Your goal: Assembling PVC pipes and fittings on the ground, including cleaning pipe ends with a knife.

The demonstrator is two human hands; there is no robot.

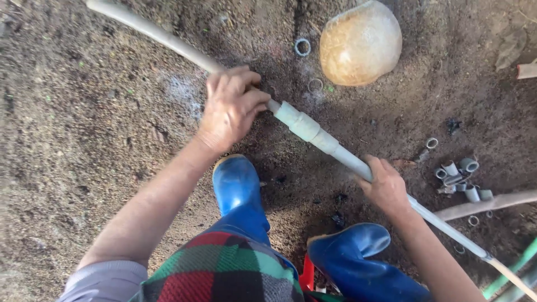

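My left hand and right hand each grip tight around the pale pipe, either side of its coupling.

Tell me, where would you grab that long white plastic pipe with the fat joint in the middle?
Probably on the straight stretches either side of the pale coupling sleeve, coming from above. The long white plastic pipe runs slantwise over the soil, thin and round enough for fingers to wrap around. The left hand grips above the joint, the right hand below it. The sleeve itself is thicker and stepped.
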